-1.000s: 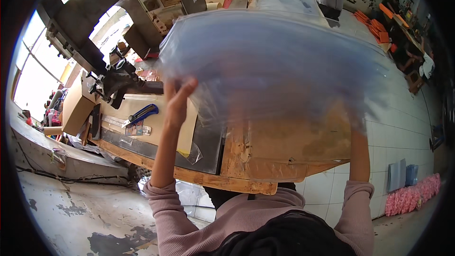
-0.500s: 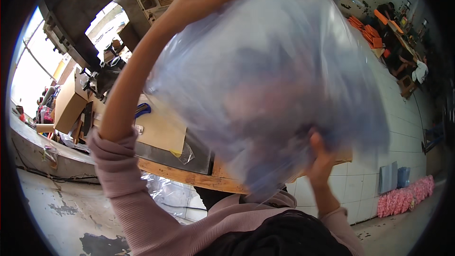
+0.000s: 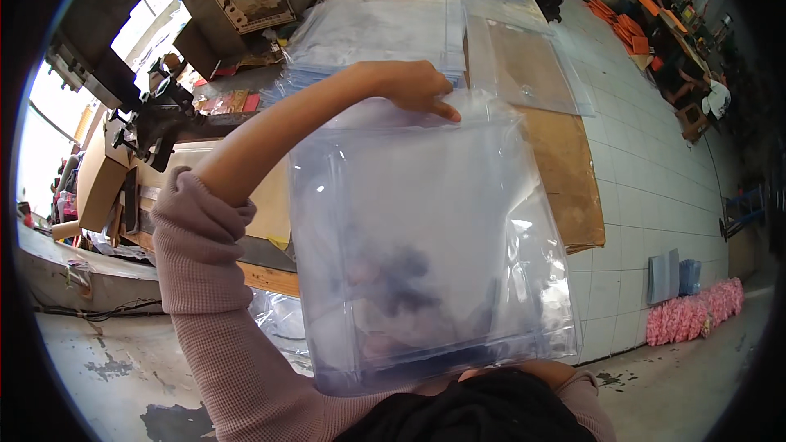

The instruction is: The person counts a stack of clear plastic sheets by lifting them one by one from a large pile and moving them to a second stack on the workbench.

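Observation:
A large, clear plastic bag (image 3: pixel 426 213) with folded, seamed edges spreads flat and tilted in front of me, glossy with reflections. At its far edge my left hand (image 3: pixel 413 88) is closed, fingers and thumb pinching the plastic. My right hand (image 3: pixel 547 372) lies along the bag's near edge by my body; only a strip of skin shows, and its fingers are mostly hidden by the dark head covering. Beyond the left hand lies a stack of similar clear plastic bags (image 3: pixel 377 29) on the table.
Another clear plastic piece (image 3: pixel 532 65) lies on the brown board-topped table (image 3: pixel 565 180). A dark metal machine part (image 3: pixel 160 119) and a cardboard box (image 3: pixel 102 176) stand at left. On the tiled floor at right are pink bundles (image 3: pixel 696 311). People sit near orange pieces (image 3: pixel 626 29) farther off.
The bag has come down from a crumpled, blurred, raised position and is spread flat. My left hand has moved lower and right; my right hand has drawn back toward my body.

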A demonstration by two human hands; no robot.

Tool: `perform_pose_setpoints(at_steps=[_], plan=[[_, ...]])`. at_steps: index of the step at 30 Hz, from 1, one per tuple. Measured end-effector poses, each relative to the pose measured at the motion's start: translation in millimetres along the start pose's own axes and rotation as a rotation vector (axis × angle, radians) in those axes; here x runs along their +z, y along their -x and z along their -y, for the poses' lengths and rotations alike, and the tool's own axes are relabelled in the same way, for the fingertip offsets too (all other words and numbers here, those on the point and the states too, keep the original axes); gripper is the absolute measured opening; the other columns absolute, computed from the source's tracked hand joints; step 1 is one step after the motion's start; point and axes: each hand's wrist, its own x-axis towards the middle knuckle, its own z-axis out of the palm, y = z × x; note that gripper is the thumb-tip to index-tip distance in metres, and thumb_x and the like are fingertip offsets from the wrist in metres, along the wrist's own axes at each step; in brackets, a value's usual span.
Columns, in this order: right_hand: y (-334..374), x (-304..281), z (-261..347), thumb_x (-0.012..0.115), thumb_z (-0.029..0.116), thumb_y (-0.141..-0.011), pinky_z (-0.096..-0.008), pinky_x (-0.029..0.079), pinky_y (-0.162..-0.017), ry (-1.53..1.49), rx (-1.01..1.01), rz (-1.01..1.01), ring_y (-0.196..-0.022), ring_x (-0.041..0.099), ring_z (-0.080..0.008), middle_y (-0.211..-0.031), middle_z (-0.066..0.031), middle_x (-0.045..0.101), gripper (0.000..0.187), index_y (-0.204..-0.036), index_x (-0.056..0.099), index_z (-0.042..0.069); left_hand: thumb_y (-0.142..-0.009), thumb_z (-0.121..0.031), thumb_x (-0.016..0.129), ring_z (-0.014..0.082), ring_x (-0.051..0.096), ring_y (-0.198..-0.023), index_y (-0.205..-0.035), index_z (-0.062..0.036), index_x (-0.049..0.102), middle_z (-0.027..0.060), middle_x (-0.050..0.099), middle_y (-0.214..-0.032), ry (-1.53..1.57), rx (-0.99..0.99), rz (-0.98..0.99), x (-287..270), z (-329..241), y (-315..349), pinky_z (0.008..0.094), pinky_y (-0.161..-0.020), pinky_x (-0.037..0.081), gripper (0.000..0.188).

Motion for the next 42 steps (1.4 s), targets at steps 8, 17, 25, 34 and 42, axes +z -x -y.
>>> perform_pose_setpoints(at_steps=[8, 17, 25, 34, 42], plan=[[-5.0, 0.6, -3.0, 0.06, 0.029, -0.083, -0.039, 0.036, -0.097, 0.097, 0.136, 0.231, -0.106, 0.05, -0.0257, -0.115, -0.0136, 0.052, 0.045, -0.119, 0.051, 0.003, -0.092, -0.036, 0.043, 0.0193, 0.059, -0.097, -0.111, -0.0018, 0.056, 0.0137, 0.061, -0.103, 0.374, 0.072, -0.943, -38.4, -14.2, 149.3, 0.0315, -0.086, 0.045, 0.041], [-7.5, -0.4, 3.7, 0.058, 0.035, -0.084, -0.0397, 0.034, -0.098, 0.192, 0.227, 0.425, -0.111, 0.047, -0.0267, -0.12, -0.015, 0.049, 0.05, -0.122, 0.049, 0.003, -0.092, -0.048, 0.033, 0.0247, 0.033, -0.127, -0.137, -0.0028, 0.023, 0.0157, 0.031, -0.138, 1.433, -0.628, -1.01, 172.6, -89.9, 202.3, 0.0374, -0.101, 0.03, 0.065], [-1.5, 2.0, 11.5, 0.055, 0.04, -0.085, -0.0403, 0.032, -0.1, 0.216, 0.287, 0.47, -0.114, 0.045, -0.0276, -0.125, -0.0162, 0.046, 0.054, -0.124, 0.047, 0.003, -0.087, -0.063, 0.027, 0.0248, 0.03, -0.129, -0.141, -0.0019, 0.007, 0.0148, 0.028, -0.14, 1.861, -0.497, -0.622, 183.8, -119.8, 216.4, 0.0359, -0.103, 0.028, 0.084], [1.1, -2.8, 21.3, 0.053, 0.045, -0.087, -0.041, 0.03, -0.101, 0.249, 0.311, 0.493, -0.119, 0.042, -0.0286, -0.13, -0.0177, 0.042, 0.058, -0.126, 0.045, 0.003, -0.085, -0.059, 0.034, 0.0233, 0.038, -0.123, -0.138, 0.0038, 0.019, 0.0154, 0.037, -0.135, 1.861, -0.383, -0.792, 192.7, -112.7, 214.5, 0.0357, -0.102, 0.028, 0.083], [39.8, -81.2, -29.3, 0.043, 0.06, -0.084, -0.0409, 0.035, -0.1, 0.22, 0.336, -0.002, -0.122, 0.04, -0.0296, -0.129, -0.0173, 0.044, 0.076, -0.129, 0.04, -0.001, -0.084, -0.032, 0.05, 0.0244, 0.039, -0.122, -0.133, 0.0022, 0.024, 0.0173, 0.04, -0.127, 1.776, -0.438, -0.822, 190.7, -119.6, 224.7, 0.0343, -0.098, 0.033, 0.065]])
